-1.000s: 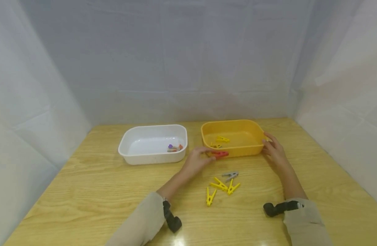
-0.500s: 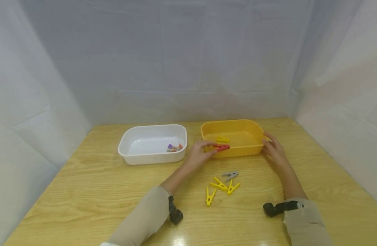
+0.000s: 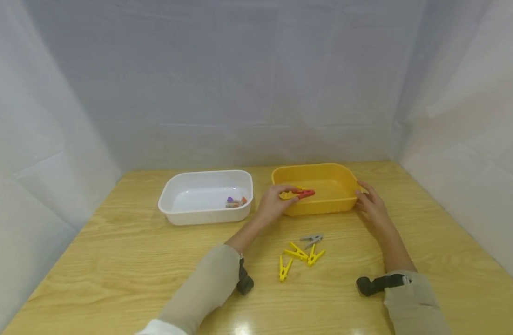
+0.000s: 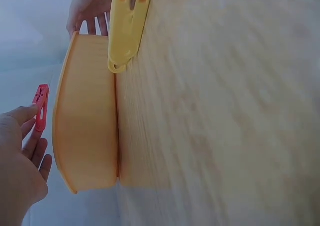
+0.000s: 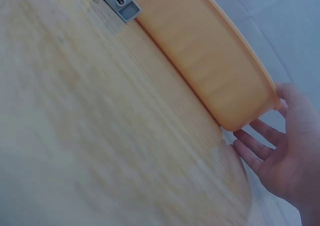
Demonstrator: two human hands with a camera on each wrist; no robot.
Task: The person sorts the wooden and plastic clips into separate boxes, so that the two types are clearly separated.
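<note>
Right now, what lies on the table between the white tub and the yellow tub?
Only bare wood. In the head view the white tub and yellow tub stand apart; the left hand holds a red clothespin over the yellow tub's near-left rim.

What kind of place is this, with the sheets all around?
Probably a small recording booth, not a home: pale sheets curtain a wooden table that holds just a white tray, a yellow tray and clothes pegs.

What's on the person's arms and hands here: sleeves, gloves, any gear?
Both hands, left hand and right hand, are bare, no gloves. Each arm wears a loose beige long sleeve; a white edge shows at the left one's bottom. A black wrist-mounted camera unit sits at each cuff.
</note>
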